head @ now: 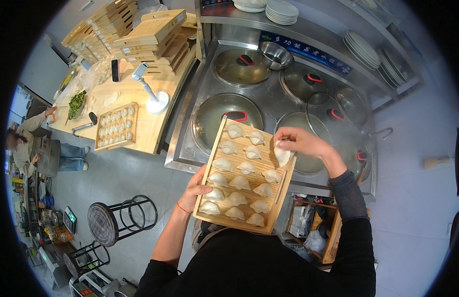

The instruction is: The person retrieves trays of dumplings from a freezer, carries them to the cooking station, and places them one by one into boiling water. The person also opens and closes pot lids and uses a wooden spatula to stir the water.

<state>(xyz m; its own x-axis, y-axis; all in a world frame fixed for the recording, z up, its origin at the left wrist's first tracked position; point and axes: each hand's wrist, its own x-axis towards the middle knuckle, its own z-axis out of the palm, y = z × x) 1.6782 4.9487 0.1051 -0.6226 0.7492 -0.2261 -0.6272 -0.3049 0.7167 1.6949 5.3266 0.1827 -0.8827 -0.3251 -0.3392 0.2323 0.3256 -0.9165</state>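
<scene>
A wooden tray [269,157] carries rows of raw folded dumplings [237,198] in front of my body. My left hand [194,191] grips its left edge, the thumb over the rim. Between the thumb and fingers of my right hand [302,141] is one dumpling [283,156], held over the tray's upper right corner. Just beyond the tray, an uncovered round cooking well [307,167] with cloudy liquid is partly hidden by my right hand and the tray. A glass lid [320,107] with a red-edged handle leans behind that well.
Lidded wells [229,104] fill the steel cooker [185,148], with a steel bowl [276,55] at its back. Plates [281,13] stand on the shelf above. Left, a wooden table [151,128] holds another dumpling tray [116,124], stacked trays [155,41] and a phone stand [157,102]. A stool [103,224] and another person [40,144] are left.
</scene>
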